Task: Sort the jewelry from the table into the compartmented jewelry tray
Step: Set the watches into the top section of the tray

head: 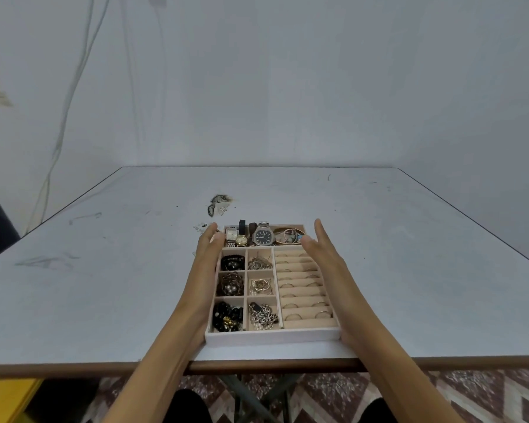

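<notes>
**Both hands along the sides of the filled tray**

The fingers (209, 236) of our left hand (203, 264) are stretched out and held together, flat along the left wall of the pale pink compartmented jewelry tray (272, 336). Our right hand (324, 257) is also spread, its fingers straight and pointing forward at the right wall. Neither hand grips any piece of jewelry; whether the palms press on the tray walls we cannot tell.

The tray stands on the white table (104, 270), near its front edge. In the far row lie the silver wristwatch with a dark dial (263, 236), smaller watches and some bangles (289, 235). The six small compartments on the left hold black bead pieces (226, 315) and silver chains (263, 314). Thin rings (293, 316) sit in the ring rolls on the right. A few small pieces of jewelry (219, 204) lie on the table beyond the tray.
</notes>
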